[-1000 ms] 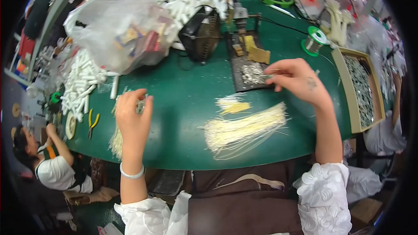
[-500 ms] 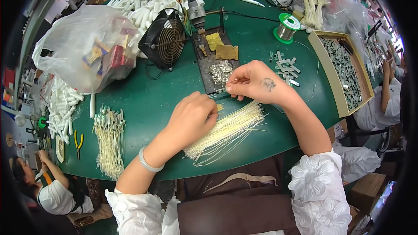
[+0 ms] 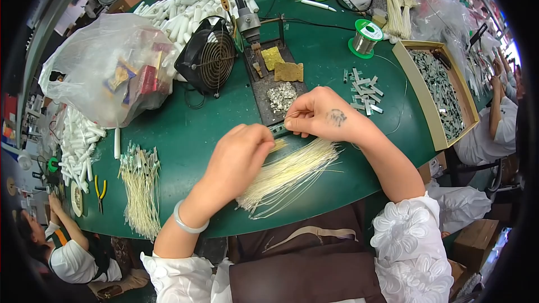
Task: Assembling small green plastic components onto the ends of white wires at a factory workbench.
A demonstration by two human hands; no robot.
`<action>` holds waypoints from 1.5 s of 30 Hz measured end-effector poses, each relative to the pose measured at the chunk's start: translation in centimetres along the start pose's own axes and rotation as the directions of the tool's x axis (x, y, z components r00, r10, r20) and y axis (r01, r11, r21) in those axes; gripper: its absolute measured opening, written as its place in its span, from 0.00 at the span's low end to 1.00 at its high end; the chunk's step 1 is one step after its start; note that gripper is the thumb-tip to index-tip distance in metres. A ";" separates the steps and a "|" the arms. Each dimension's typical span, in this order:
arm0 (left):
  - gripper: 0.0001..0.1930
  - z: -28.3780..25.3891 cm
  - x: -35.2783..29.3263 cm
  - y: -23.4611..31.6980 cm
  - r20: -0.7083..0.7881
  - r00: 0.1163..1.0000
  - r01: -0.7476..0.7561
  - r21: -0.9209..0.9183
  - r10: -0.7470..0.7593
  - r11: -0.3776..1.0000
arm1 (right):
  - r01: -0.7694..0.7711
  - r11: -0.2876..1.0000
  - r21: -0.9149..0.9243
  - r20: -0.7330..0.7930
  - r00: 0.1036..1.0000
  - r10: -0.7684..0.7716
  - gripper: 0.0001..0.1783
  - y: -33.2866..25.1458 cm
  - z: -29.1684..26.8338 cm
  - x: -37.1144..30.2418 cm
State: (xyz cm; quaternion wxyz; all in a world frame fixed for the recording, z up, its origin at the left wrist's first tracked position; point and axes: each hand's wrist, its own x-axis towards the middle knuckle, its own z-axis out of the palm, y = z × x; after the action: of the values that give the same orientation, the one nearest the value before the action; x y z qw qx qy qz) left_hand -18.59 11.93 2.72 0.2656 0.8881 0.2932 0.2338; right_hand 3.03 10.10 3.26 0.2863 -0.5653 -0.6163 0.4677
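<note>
My left hand (image 3: 238, 154) is closed in a pinch beside the near edge of a dark plate (image 3: 264, 87); what its fingertips hold is hidden. Close to it, my right hand (image 3: 325, 115) pinches a thin strand of solder wire, its fingertips over a small greenish strip (image 3: 278, 129) at that edge. A bundle of pale yellow wires (image 3: 292, 174) lies below both hands. On the plate are a heap of silvery solder bits (image 3: 282, 98) and yellow sponge pieces (image 3: 289, 72). A soldering iron (image 3: 247, 22) on a stand points down at the plate's far end.
A black fan (image 3: 209, 53) and a bulging plastic bag (image 3: 112, 67) stand left. A solder spool (image 3: 366, 38), loose small strips (image 3: 366, 92) and a carton of parts (image 3: 438, 95) are right. Yellow-handled pliers (image 3: 101, 193) and a wire bundle (image 3: 140, 191) lie near left. Co-workers sit at both sides.
My right hand has shifted slightly left and down, nearer my left hand. The left fingers have drawn together at the plate's edge. The whole view has shifted a little.
</note>
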 end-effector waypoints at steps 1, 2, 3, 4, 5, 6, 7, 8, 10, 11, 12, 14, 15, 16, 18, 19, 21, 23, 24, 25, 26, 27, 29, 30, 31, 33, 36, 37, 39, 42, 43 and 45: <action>0.04 -0.4 -0.1 0.0 -0.021 0.997 0.074 -0.085 -0.076 0.994 | -0.009 1.000 -0.020 0.017 1.000 0.009 0.08 -0.2 0.1 0.0; 0.04 -0.6 -0.1 -0.2 -0.022 0.997 0.073 -0.085 -0.075 0.994 | -0.008 1.000 -0.021 0.017 1.000 0.009 0.08 -0.1 0.2 0.1; 0.04 -0.7 -0.1 -0.3 -0.030 0.985 0.163 -0.210 -0.172 0.964 | 0.031 0.999 -0.024 0.021 0.999 -0.030 0.08 0.0 0.3 0.2; 0.05 -0.8 -0.1 -0.5 -0.025 0.963 0.245 -0.333 -0.268 0.911 | 0.069 0.997 -0.029 0.024 0.997 -0.069 0.09 0.1 0.4 0.2; 0.06 -0.6 -0.1 -1.0 -0.015 0.955 0.270 -0.372 -0.296 0.888 | 0.069 0.997 -0.030 0.023 0.997 -0.068 0.09 0.0 0.4 0.3; 0.06 -0.5 -0.2 -1.3 -0.015 0.955 0.269 -0.373 -0.295 0.888 | 0.072 0.997 0.021 0.037 0.997 -0.073 0.09 0.0 0.6 0.3; 0.05 -0.4 0.0 -1.6 -0.014 0.960 0.254 -0.373 -0.279 0.892 | 0.072 0.995 0.071 0.046 0.996 -0.075 0.09 0.0 0.6 0.3; 0.05 -0.2 0.1 -1.8 -0.013 0.965 0.238 -0.373 -0.262 0.896 | 0.069 0.995 0.069 0.041 0.997 -0.071 0.09 0.0 0.6 0.2; 0.04 0.2 0.3 -2.1 -0.019 0.968 0.226 -0.356 -0.249 0.907 | 0.048 0.993 0.103 0.089 0.994 -0.057 0.10 -0.2 0.7 0.2; 0.03 0.4 0.4 -2.1 -0.027 0.971 0.216 -0.336 -0.239 0.917 | 0.047 0.994 0.104 0.088 0.995 -0.056 0.10 -0.2 0.8 0.3; 0.03 0.6 0.4 -2.2 -0.026 0.971 0.216 -0.337 -0.238 0.916 | 0.037 0.991 0.126 0.099 0.994 -0.049 0.10 -0.1 0.9 0.3; 0.02 1.1 0.2 -2.4 -0.017 0.967 0.215 -0.472 -0.253 0.855 | 0.024 0.989 0.149 0.111 0.993 -0.041 0.10 0.1 1.1 0.4; 0.02 1.3 0.0 -2.4 -0.016 0.967 0.217 -0.473 -0.254 0.854 | 0.028 0.984 0.174 0.111 0.993 -0.048 0.10 0.3 1.2 0.5; 0.02 1.5 -0.1 -2.4 0.049 0.937 0.311 -0.573 -0.347 0.759 | 0.031 0.980 0.198 0.109 0.993 -0.054 0.09 0.4 1.3 0.5; 0.03 1.8 -0.2 -2.1 0.127 0.895 0.399 -0.657 -0.428 0.640 | 0.028 0.977 0.210 0.095 0.994 -0.049 0.09 0.3 1.4 0.4; 0.02 1.7 -0.1 -1.8 0.132 0.878 0.418 -0.680 -0.460 0.602 | 0.027 0.975 0.222 0.084 0.995 -0.046 0.09 0.3 1.4 0.5; 0.02 2.1 0.0 -1.7 0.142 0.859 0.437 -0.703 -0.492 0.561 | 0.014 0.967 0.253 0.068 0.997 -0.032 0.09 0.2 1.6 0.5; 0.03 2.4 -0.1 -1.6 0.046 0.868 0.346 -0.771 -0.495 0.535 | 0.011 0.959 0.282 0.052 0.998 -0.027 0.10 0.2 1.6 0.5; 0.03 2.5 -0.1 -1.6 0.045 0.868 0.345 -0.770 -0.495 0.536 | 0.017 0.954 0.298 0.049 0.998 -0.032 0.10 0.2 1.7 0.4; 0.03 2.5 -0.1 -1.7 0.034 0.869 0.334 -0.777 -0.494 0.533 | 0.018 0.949 0.316 0.046 0.998 -0.034 0.10 0.2 1.7 0.5; 0.03 2.5 0.0 -1.8 0.023 0.869 0.322 -0.784 -0.494 0.531 | 0.016 0.948 0.316 0.047 0.998 -0.032 0.10 0.3 1.7 0.6; 0.03 2.5 0.0 -1.8 0.024 0.869 0.324 -0.784 -0.495 0.530 | 0.012 0.945 0.326 0.052 0.998 -0.030 0.10 0.3 1.7 0.7; 0.03 2.3 0.1 -1.5 0.040 0.855 0.350 -0.780 -0.517 0.519 | 0.006 0.942 0.336 0.056 0.998 -0.027 0.10 0.2 1.7 0.7; 0.03 2.2 0.2 -1.5 0.041 0.855 0.351 -0.780 -0.517 0.518 | -0.004 0.942 0.337 0.060 0.998 -0.018 0.09 0.2 1.7 0.7; 0.03 2.2 0.2 -1.4 0.037 0.854 0.345 -0.788 -0.519 0.511 | -0.013 0.941 0.337 0.065 0.998 -0.009 0.09 0.1 1.7 0.7; 0.03 2.2 0.2 -1.3 0.033 0.853 0.338 -0.795 -0.520 0.503 | -0.012 0.941 0.339 0.064 0.998 -0.010 0.09 0.1 1.7 0.6; 0.03 2.3 0.1 -1.3 0.017 0.857 0.321 -0.799 -0.516 0.508 | -0.012 0.940 0.341 0.061 0.998 -0.009 0.09 0.2 1.8 0.6; 0.03 2.4 0.1 -1.3 0.003 0.856 0.315 -0.796 -0.516 0.517 | -0.012 0.940 0.340 0.059 0.998 -0.008 0.09 0.2 1.8 0.7; 0.03 2.4 0.1 -1.4 -0.010 0.856 0.308 -0.792 -0.517 0.527 | -0.020 0.941 0.337 0.052 0.999 0.003 0.09 0.1 1.9 0.6; 0.03 2.4 0.1 -1.5 -0.056 0.861 0.288 -0.767 -0.506 0.574 | -0.029 0.948 0.317 0.018 1.000 0.025 0.09 0.1 2.0 0.7; 0.03 2.4 0.1 -1.6 -0.065 0.863 0.279 -0.766 -0.501 0.579 | -0.033 0.953 0.300 -0.013 0.999 0.039 0.09 0.3 2.1 0.7; 0.03 2.4 0.2 -1.5 -0.075 0.865 0.269 -0.764 -0.495 0.586 | 0.021 0.960 0.278 -0.035 0.999 -0.011 0.09 1.0 2.5 1.0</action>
State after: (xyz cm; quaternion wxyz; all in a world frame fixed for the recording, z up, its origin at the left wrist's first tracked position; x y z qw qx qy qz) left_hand -17.69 12.31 0.06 0.5979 0.5778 0.3950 0.3906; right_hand 1.07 10.37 1.22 0.3769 -0.5221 -0.5440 0.5380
